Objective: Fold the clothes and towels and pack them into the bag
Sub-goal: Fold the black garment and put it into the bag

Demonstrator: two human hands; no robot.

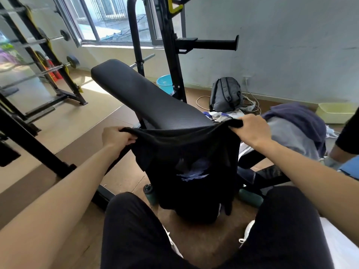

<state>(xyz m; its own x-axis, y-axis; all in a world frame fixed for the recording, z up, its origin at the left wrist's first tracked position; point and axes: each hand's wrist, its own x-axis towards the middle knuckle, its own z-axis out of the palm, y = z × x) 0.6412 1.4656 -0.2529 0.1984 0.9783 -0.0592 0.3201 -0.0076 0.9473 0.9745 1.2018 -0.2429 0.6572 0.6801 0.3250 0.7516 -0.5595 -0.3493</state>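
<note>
Fingers of the left hand [116, 137] and right hand [250, 133] curl tight round the top edge of a black shirt [184, 152], which hangs at the bench's [139, 94] near end. A grey backpack [225, 94] stands by the wall, contents hidden. Heaped clothes [297, 123] lie to its right.

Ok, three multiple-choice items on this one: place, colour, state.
1. Where is the grey backpack? A on the bench; B on the floor; C on the person's lap.
2. The bucket is: A light blue; B red; C black.
3. The black shirt is: A folded flat; B in the backpack; C held up by both hands.
Answers: 1 B, it stands on the floor. 2 A, its rim shows light blue. 3 C, the left hand and right hand grip its top edge.
</note>
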